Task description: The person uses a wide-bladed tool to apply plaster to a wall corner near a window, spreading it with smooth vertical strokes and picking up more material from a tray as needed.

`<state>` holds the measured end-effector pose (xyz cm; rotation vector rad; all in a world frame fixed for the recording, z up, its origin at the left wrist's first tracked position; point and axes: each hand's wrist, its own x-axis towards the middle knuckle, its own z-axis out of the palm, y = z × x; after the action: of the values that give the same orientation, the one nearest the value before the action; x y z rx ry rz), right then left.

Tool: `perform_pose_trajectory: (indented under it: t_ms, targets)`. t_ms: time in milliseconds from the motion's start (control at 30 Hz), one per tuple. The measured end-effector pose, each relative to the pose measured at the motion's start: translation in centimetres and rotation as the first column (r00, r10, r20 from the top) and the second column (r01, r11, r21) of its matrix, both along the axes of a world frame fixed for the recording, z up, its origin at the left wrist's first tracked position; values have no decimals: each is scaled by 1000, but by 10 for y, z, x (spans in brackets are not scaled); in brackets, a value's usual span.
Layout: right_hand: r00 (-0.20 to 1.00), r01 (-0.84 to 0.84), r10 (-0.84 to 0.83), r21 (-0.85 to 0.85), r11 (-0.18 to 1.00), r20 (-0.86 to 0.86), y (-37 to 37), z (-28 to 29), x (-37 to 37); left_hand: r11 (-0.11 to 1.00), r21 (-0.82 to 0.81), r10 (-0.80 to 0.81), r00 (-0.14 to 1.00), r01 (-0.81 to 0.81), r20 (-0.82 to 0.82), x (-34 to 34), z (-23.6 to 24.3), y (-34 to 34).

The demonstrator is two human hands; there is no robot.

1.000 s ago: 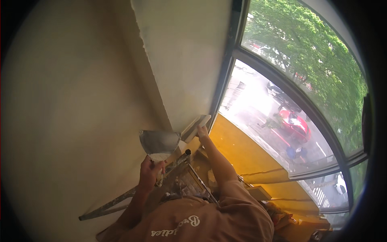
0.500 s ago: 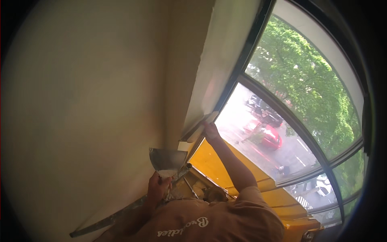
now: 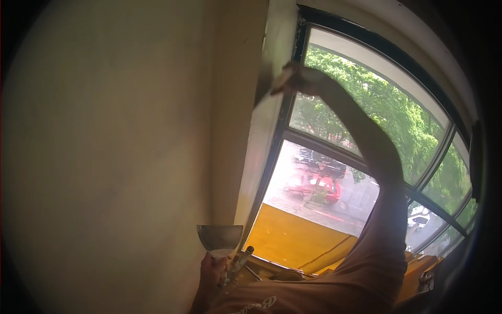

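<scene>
My left hand (image 3: pixel 213 268) is low by the wall, closed round the handle of a wide putty knife (image 3: pixel 219 236). Its flared metal blade points up, with whitish matter near the base. My right hand (image 3: pixel 299 79) is raised high at the window's side, gripping a second wide-bladed filling knife (image 3: pixel 263 85). That blade is smeared by motion and lies at the narrow plastered reveal (image 3: pixel 264 123) beside the window frame; I cannot tell whether it touches.
A large plain wall (image 3: pixel 115 141) fills the left. The dark-framed window (image 3: pixel 308 141) on the right shows trees and a red car outside. Below it are a yellow panel (image 3: pixel 293 240) and a stained pole end (image 3: pixel 243 259) near my left hand.
My right hand has swept up along the reveal with its knife, from the lower pane to the upper one. The view has shifted; my left hand still holds its putty knife.
</scene>
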<state>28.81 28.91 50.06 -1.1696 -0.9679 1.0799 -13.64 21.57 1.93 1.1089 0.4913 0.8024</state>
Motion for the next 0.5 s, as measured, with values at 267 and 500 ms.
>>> perform_pose_trajectory:
  t_ms: [267, 500]
  targets:
    - [989, -37, 44, 49, 998, -143, -27, 178, -19, 991, -30, -136, 987, 134, -83, -11, 43, 22]
    - [949, -226, 36, 593, 773, 315, -86, 70, 78, 963, -84, -262, 963, 256, -64, 6, 87, 24]
